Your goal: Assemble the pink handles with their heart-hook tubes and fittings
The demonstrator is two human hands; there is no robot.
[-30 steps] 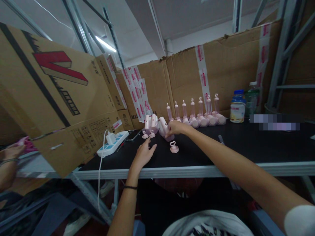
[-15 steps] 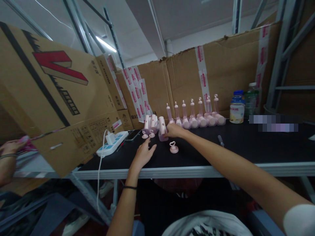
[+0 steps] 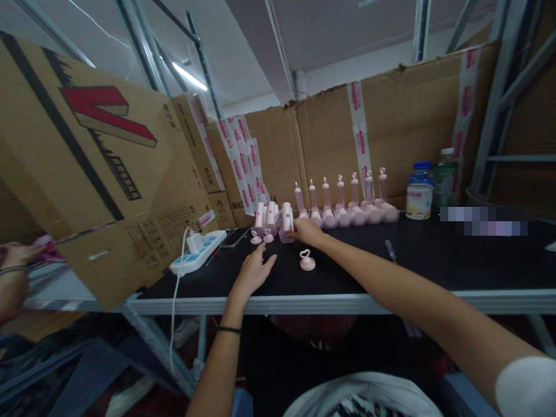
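Observation:
My right hand is closed on a pale pink cylinder piece with a clear base, standing on the black tabletop. Open and low over the table, my left hand has its fingers spread; its fingertips are close to two small pink ring-topped caps. Behind those caps stand other pink cylinders. In front of my right hand lies a larger pink cap with a heart-shaped loop. A row of several pink pieces with clear tubes and looped tops runs along the back.
A white power strip with a cable and a phone lie to the left. A small knife-like tool lies right of centre. Bottles stand at the back right. Cardboard walls enclose the table; another person's hand shows far left.
The pink cylinder in my right hand has shifted slightly back, towards the other cylinders. My left hand stays nearly where it was.

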